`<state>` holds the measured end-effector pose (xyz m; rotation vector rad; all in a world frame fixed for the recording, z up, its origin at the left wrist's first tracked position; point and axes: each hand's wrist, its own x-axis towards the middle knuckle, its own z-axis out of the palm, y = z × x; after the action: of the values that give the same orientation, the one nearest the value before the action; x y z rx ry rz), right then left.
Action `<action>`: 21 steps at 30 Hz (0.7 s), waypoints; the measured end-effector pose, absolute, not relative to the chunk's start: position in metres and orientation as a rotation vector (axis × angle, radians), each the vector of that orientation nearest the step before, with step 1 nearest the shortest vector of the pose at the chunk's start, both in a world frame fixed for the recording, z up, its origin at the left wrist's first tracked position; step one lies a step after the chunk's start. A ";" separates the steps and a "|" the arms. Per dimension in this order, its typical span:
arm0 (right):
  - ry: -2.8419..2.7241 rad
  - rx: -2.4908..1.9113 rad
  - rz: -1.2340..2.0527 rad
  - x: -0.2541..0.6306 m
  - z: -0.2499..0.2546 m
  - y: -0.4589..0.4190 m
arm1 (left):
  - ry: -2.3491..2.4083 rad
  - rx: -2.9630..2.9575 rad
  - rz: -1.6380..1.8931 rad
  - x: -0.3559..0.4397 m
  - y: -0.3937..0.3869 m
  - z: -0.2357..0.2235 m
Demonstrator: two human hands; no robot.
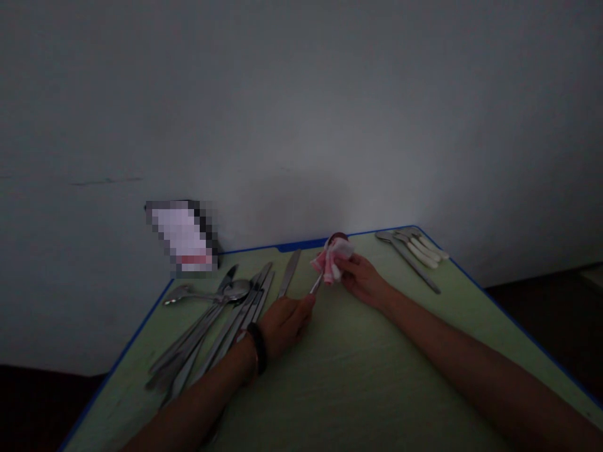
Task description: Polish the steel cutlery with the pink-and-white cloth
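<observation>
Wall (pixel 301 113) meets the blue-edged table (pixel 367 370) at its far side; green tabletop extends between a cutlery pile (pixel 234 319), left, and a spoon (pixel 414 266), right. Between the converging hands, a utensil (pixel 316 285) is gripped by the left hand (pixel 288 317); the right hand (pixel 362 279), forearm slanting inward, pinches a pink-and-white cloth (pixel 333 258) around its upper part.

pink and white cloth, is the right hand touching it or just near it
Touching. The head view shows the right hand with its fingertips on the pink and white cloth, no gap between.
</observation>
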<state>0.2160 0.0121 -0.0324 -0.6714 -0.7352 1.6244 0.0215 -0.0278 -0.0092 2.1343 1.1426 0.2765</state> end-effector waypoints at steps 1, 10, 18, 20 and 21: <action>-0.742 -0.666 1.633 0.216 -0.033 0.012 | 1.149 2.180 0.246 0.022 -0.028 -0.008; -0.621 -0.582 1.610 0.214 -0.030 0.017 | 1.164 2.444 0.162 0.025 -0.032 -0.006; -0.766 -0.618 1.664 0.216 -0.035 0.015 | 1.114 2.707 -0.013 0.027 -0.035 -0.007; -0.805 -0.610 1.708 0.217 -0.033 0.014 | 1.140 2.722 -0.025 0.027 -0.036 -0.008; -0.823 -0.603 1.724 0.218 -0.032 0.013 | 1.147 2.732 -0.026 0.028 -0.036 -0.008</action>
<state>0.2178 0.0133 -0.0318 -0.6032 -0.8228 1.7243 0.0275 -0.0361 -0.0078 2.7321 1.1466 -0.0258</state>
